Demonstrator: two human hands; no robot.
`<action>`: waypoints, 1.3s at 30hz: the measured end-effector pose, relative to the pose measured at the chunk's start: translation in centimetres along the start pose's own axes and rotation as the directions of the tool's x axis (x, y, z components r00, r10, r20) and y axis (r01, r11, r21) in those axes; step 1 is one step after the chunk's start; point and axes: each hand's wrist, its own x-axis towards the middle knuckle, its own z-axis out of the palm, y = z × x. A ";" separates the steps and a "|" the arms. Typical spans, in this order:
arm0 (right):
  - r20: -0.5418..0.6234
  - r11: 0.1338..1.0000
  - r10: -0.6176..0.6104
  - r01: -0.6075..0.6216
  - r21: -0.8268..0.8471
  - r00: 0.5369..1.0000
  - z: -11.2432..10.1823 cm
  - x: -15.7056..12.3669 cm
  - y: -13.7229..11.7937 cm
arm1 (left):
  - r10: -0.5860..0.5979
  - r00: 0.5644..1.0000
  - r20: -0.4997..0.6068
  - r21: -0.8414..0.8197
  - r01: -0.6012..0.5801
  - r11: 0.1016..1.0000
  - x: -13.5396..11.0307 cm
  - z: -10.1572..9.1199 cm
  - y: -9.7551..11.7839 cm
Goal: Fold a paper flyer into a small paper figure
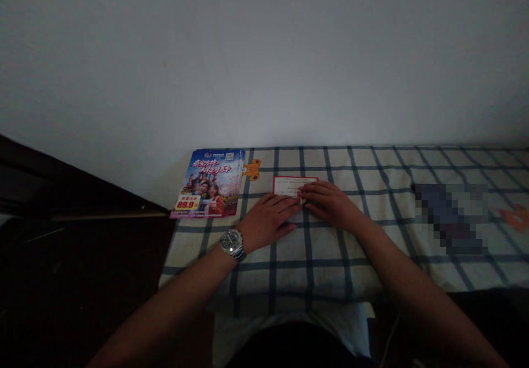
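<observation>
Left hand (266,217) and right hand (329,205), both unclenched, fingers outstretched, rest at the near side of a card (285,184), apparently to steady it, with leaflets (215,183) to its left.

Dim light — pale wall (289,59) behind a check-clothed table (372,180) — deep shadow (82,280) at left.

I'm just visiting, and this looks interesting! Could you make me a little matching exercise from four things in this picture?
Column 1
1. wristwatch
2. stack of flyers
3. printed card
4. checked tablecloth

Column 2
A. pale, with dark crossing lines
B. at the fingertips of the left hand and right hand
C. silver-coloured, with a dark dial
D. showing a large printed 89.9

Pairs: 1-C, 2-D, 3-B, 4-A
</observation>
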 end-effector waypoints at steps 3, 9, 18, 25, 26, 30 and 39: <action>0.019 1.000 -0.003 0.003 0.002 1.000 0.0 0.0 0.1 | 0.001 1.000 -0.002 0.000 -0.001 1.000 0.0 0.0 0.0; 0.027 1.000 0.002 -0.002 0.008 1.000 -0.1 0.0 0.1 | 0.005 1.000 -0.009 -0.014 -0.005 1.000 -0.1 0.1 -0.1; 0.035 1.000 -0.006 0.005 0.025 0.999 -0.1 0.0 0.3 | 0.014 1.000 0.010 -0.001 -0.014 1.000 0.0 0.0 -0.2; 0.021 0.999 0.004 -0.005 0.042 1.000 0.0 0.0 0.3 | 0.010 1.000 -0.008 0.002 -0.010 1.000 -0.2 0.2 -0.4; 0.024 0.999 0.004 -0.005 0.044 1.000 0.0 0.0 0.3 | 0.014 1.000 -0.010 -0.004 -0.014 1.000 -0.2 0.2 -0.5; 0.039 0.999 -0.004 0.002 0.044 0.999 -0.2 0.0 0.3 | 0.021 1.000 -0.012 -0.050 -0.022 0.999 -0.3 -0.2 -0.7; 0.054 0.999 -0.016 0.014 0.034 0.998 -0.1 0.0 0.4 | -0.002 0.999 -0.038 -0.021 0.001 1.000 -0.4 0.0 -0.5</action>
